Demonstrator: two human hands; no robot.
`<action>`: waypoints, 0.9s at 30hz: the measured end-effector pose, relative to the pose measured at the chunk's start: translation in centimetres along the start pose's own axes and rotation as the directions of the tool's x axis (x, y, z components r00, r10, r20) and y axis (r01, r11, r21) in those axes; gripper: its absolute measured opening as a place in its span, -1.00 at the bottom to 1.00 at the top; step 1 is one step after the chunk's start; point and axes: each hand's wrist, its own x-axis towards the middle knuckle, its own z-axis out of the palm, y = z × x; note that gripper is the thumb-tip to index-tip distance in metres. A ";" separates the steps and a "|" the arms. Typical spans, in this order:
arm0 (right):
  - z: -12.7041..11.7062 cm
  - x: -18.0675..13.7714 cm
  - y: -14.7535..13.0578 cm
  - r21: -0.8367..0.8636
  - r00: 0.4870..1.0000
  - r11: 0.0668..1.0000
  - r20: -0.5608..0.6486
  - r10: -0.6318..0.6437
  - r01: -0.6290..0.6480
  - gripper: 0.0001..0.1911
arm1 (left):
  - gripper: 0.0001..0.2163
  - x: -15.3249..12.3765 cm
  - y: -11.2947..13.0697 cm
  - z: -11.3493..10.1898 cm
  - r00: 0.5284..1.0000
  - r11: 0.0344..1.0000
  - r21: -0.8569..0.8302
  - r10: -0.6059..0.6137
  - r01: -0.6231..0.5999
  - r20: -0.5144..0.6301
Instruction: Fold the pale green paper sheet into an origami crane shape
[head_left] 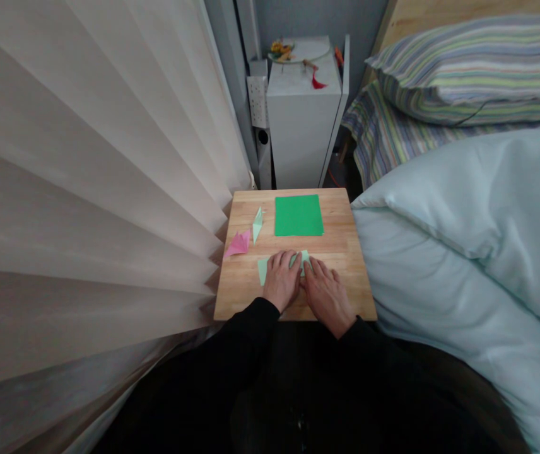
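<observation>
A pale green sheet of paper lies on the small wooden table, mostly under my hands. My left hand rests flat on it with fingers stretched forward. Beside it my right hand presses down too, its fingertips meeting the left hand's at the paper's far edge. A stack of bright green square paper lies further back. Left of it sit a folded pale green piece and a folded pink piece.
A pleated cream curtain hangs along the left. A bed with a pale blue duvet and a striped pillow fills the right. A white cabinet stands behind the table with small items on top.
</observation>
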 end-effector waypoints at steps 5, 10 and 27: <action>0.0 0.1 0.0 -0.003 1.000 1.000 0.003 0.006 -0.006 -0.52 | -0.60 0.0 0.0 0.0 1.000 1.000 -0.004 0.002 -0.002 0.000; 0.2 0.2 0.0 0.023 1.000 1.000 0.008 0.005 -0.005 -0.50 | -0.59 -0.1 -0.1 0.2 1.000 1.000 0.000 0.014 -0.014 -0.012; -2.0 1.7 0.5 0.195 0.982 0.968 0.137 0.132 -0.157 -0.68 | -0.55 0.0 0.5 0.6 1.000 1.000 -0.005 0.004 -0.004 -0.001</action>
